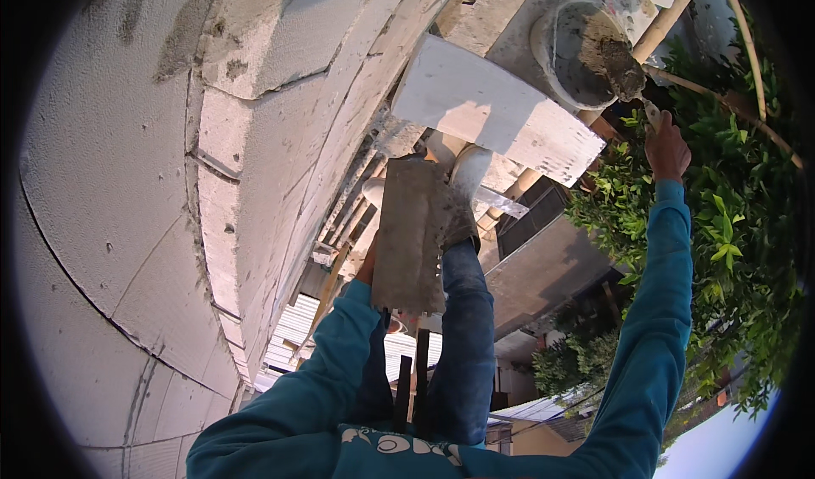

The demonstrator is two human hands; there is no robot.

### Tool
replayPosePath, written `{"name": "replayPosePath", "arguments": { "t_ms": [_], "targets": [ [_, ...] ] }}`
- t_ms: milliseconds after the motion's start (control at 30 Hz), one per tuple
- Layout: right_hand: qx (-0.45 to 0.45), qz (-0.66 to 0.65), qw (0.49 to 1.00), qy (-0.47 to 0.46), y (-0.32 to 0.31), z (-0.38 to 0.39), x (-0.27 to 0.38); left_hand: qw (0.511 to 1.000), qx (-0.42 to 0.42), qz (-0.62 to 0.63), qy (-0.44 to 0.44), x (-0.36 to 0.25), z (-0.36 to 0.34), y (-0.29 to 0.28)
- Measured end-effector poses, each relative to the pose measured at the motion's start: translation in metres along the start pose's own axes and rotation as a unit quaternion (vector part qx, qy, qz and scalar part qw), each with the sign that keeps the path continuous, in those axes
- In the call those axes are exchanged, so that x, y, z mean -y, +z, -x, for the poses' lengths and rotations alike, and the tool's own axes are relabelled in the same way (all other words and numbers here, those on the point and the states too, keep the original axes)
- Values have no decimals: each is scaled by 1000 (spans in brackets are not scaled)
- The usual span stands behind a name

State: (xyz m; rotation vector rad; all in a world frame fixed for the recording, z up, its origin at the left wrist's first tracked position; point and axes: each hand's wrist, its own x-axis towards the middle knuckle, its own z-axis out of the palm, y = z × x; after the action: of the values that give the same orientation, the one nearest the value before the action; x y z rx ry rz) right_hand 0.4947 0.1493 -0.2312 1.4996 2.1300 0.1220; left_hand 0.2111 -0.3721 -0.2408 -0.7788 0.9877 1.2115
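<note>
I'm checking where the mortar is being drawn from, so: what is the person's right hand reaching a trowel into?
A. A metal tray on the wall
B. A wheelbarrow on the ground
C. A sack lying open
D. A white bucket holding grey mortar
D: the right hand holds a trowel whose blade sits in the grey mortar inside the white bucket, beside a white block.

The wall blocks (pixel 127 182) are showing pale grey-white with darker grey joint lines; the bucket (pixel 564 54) is showing white; the mortar (pixel 615 59) is showing grey-brown; the sleeves (pixel 654 309) are showing teal; the leaves (pixel 730 224) are showing green.
</note>
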Motion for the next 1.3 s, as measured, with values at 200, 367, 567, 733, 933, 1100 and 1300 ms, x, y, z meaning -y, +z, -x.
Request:
{"name": "replayPosePath", "arguments": {
  "t_ms": [200, 367, 567, 733, 933, 1100, 1300],
  "targets": [
    [-62, 42, 997, -13, 78, -37, 33, 1000, 7, -13, -14, -2, -5, -4],
    [-43, -59, 996, -59, 76, -6, 68, 1000, -2, 0, -10, 5, -3, -17],
    [59, -186, 976, 91, 81, -7, 106, 1000, 14, -2, -10, 4, -5, -22],
    [-52, -332, 941, 52, 126, 7, 86, 1000, 20, 15, 3, 10, -2, -27],
    [29, -613, 761, 210, 134, 43, 95, 998, 41, 25, 37, 16, -9, -14],
    [-71, -651, 716, 240, 112, 75, 118, 997, 51, 24, 58, 11, -2, -12],
    [-88, -695, 686, 198, 47, 125, 128, 996, 37, 20, 77, 20, 27, -14]
  ]
}}
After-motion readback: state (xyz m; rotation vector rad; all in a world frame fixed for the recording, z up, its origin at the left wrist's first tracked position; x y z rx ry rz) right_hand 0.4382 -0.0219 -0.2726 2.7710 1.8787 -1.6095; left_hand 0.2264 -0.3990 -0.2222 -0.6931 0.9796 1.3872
